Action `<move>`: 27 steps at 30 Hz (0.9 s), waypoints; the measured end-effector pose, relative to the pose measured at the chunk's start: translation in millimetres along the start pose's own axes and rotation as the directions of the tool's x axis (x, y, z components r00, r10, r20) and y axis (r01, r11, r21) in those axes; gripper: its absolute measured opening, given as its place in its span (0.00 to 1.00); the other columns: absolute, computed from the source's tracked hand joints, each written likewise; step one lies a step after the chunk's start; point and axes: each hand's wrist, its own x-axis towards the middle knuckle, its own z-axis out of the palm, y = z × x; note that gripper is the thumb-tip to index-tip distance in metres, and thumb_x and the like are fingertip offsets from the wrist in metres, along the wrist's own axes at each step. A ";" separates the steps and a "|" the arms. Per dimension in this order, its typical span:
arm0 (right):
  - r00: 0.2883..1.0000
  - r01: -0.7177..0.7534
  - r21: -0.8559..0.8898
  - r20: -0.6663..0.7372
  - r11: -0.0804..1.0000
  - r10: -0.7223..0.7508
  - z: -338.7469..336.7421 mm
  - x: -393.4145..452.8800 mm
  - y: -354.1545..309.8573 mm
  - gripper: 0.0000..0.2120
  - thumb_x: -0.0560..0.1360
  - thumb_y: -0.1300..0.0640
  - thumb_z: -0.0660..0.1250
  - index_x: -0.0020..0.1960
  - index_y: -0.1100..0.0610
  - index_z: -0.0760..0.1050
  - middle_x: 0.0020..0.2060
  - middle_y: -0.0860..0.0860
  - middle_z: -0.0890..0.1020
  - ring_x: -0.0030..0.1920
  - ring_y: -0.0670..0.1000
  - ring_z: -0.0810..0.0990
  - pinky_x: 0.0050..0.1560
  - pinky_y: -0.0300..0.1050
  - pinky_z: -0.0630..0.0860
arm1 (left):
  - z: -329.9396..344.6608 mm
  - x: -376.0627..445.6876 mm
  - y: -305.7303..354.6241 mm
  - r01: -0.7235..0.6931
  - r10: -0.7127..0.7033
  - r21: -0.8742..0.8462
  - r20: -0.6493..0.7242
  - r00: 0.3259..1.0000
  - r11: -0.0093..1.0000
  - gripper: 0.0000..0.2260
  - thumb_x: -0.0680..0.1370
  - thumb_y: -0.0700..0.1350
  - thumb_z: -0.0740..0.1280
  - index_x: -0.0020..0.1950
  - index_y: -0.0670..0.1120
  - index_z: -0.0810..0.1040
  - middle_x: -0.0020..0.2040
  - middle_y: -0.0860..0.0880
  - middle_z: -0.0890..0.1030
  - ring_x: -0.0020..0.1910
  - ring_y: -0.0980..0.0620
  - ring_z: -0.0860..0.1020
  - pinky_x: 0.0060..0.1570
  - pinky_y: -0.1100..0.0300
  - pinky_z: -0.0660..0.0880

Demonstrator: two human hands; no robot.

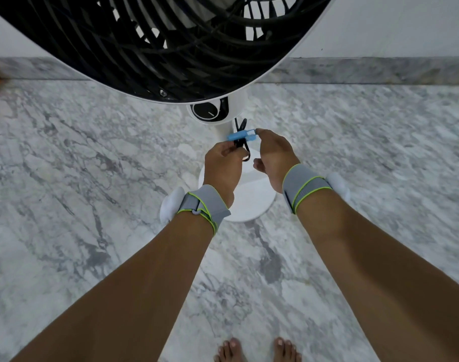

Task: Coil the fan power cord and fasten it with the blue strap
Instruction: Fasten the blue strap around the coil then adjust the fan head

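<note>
Thin black power cord (241,142), folded into a short bundle with its long axis running up-down, sits in front of the white pedestal fan (231,111) pole, above the round white base (249,202). Left hand (223,165) fingers curl around the bundle's lower end; right hand (271,155) pinches the free end of the blue fabric strap (240,135), which lies crosswise over the bundle, left-right. Grey-veined marble floor (92,178) open on both sides; skirting edge behind the fan, bare feet (257,351) near the bottom edge.

Both arms stretched forward, left hand (224,163) fingers curled — right hand (274,155) pinching at fingertips
</note>
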 end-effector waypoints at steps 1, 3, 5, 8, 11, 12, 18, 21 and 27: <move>0.999 -0.035 0.033 0.003 0.999 0.034 0.6 -0.6 -1.2 0.10 0.80 0.53 0.55 0.49 0.53 0.75 0.36 0.46 0.69 0.48 0.56 0.73 0.58 0.51 0.75 | -0.3 2.1 0.0 0.010 -0.010 -0.013 0.001 1.000 1.000 0.14 0.73 0.34 0.66 0.59 0.41 0.77 0.41 0.50 0.78 0.41 0.50 0.74 0.49 0.56 0.73; 0.995 -0.096 0.115 0.023 0.989 0.094 -0.7 -1.3 -1.1 0.07 0.80 0.51 0.57 0.48 0.52 0.71 0.38 0.46 0.70 0.48 0.55 0.74 0.55 0.50 0.76 | -2.3 3.6 1.1 0.019 -0.019 -0.022 0.016 1.000 1.000 0.14 0.74 0.36 0.66 0.59 0.43 0.77 0.43 0.53 0.79 0.42 0.54 0.76 0.45 0.62 0.72; 0.993 -0.116 0.156 0.048 0.981 0.110 -3.8 -2.8 -0.8 0.09 0.79 0.50 0.59 0.43 0.52 0.73 0.38 0.48 0.73 0.46 0.54 0.74 0.53 0.47 0.76 | -5.5 4.3 1.9 0.034 -0.034 -0.028 0.012 0.999 0.999 0.12 0.75 0.37 0.66 0.57 0.45 0.77 0.49 0.52 0.80 0.48 0.53 0.77 0.49 0.61 0.74; 0.994 -0.099 0.181 0.068 0.978 0.088 -8.0 -7.3 0.4 0.11 0.78 0.50 0.59 0.49 0.55 0.77 0.50 0.55 0.79 0.48 0.53 0.75 0.56 0.48 0.76 | -11.1 2.1 6.9 0.053 -0.055 -0.044 -0.048 0.997 0.998 0.08 0.76 0.37 0.64 0.53 0.45 0.77 0.58 0.44 0.79 0.56 0.47 0.77 0.61 0.52 0.74; 0.998 -0.043 0.239 0.055 0.970 0.030 -10.1 -19.0 -1.7 0.17 0.78 0.48 0.58 0.57 0.57 0.76 0.60 0.57 0.77 0.52 0.54 0.75 0.62 0.51 0.73 | -16.9 -3.7 16.6 0.039 -0.045 -0.107 -0.058 0.997 0.993 0.07 0.77 0.37 0.62 0.52 0.44 0.77 0.56 0.42 0.80 0.53 0.48 0.77 0.59 0.53 0.74; 0.998 -0.021 0.259 0.057 0.966 0.006 -10.8 -24.1 -4.1 0.16 0.79 0.46 0.57 0.56 0.55 0.76 0.59 0.54 0.77 0.54 0.54 0.76 0.62 0.52 0.72 | -19.0 -6.7 21.2 0.037 -0.044 -0.131 -0.054 0.998 0.991 0.07 0.78 0.38 0.61 0.51 0.45 0.77 0.55 0.43 0.80 0.52 0.48 0.77 0.58 0.53 0.74; 0.995 0.033 0.405 0.072 0.914 -0.068 -13.6 -61.5 -32.9 0.25 0.77 0.34 0.51 0.62 0.48 0.73 0.64 0.50 0.74 0.61 0.52 0.74 0.65 0.54 0.69 | -34.6 -31.8 51.8 0.078 -0.105 -0.332 -0.065 0.992 0.940 0.07 0.79 0.43 0.58 0.49 0.44 0.76 0.49 0.47 0.79 0.51 0.50 0.77 0.49 0.58 0.73; 0.991 0.071 0.463 0.071 0.883 -0.117 -15.4 -87.6 -57.9 0.25 0.75 0.30 0.49 0.58 0.44 0.72 0.66 0.49 0.73 0.63 0.52 0.73 0.66 0.55 0.68 | -51.7 -55.4 69.8 0.088 -0.143 -0.408 -0.108 0.984 0.909 0.10 0.79 0.45 0.57 0.54 0.44 0.75 0.53 0.46 0.78 0.54 0.49 0.77 0.53 0.57 0.72; 0.981 0.166 0.515 0.002 0.841 -0.195 -20.3 -147.8 -120.9 0.24 0.73 0.29 0.49 0.53 0.39 0.77 0.54 0.41 0.81 0.59 0.47 0.77 0.58 0.51 0.73 | -91.2 -106.1 130.0 0.016 -0.102 -0.581 -0.116 0.988 0.814 0.13 0.79 0.54 0.55 0.49 0.48 0.74 0.51 0.48 0.78 0.56 0.50 0.76 0.57 0.56 0.70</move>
